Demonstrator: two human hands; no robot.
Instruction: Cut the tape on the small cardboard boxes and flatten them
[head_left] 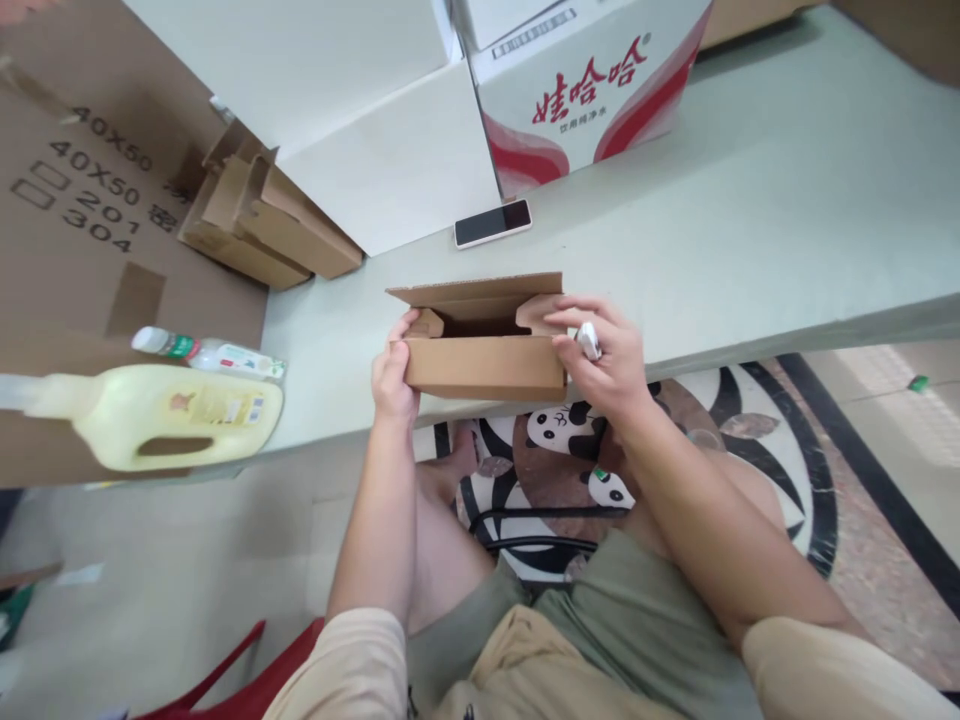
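Note:
A small brown cardboard box [486,368] stands at the table's front edge with its lid flap raised at the back and its inside dark. My left hand [395,370] grips the left end of the box, fingers wrapped round the corner. At the right end, my right hand [604,355] pinches the side flap and corner of the box. A small silvery-white object [589,341] sits between the fingers of that hand; what it is I cannot make out.
Behind the box lies a phone [493,224] before white cartons [397,160] and a red-and-white carton [592,100]. On the left are folded brown boxes [300,220], a bottle [225,357], a yellow jug [127,400] and a large carton [45,260].

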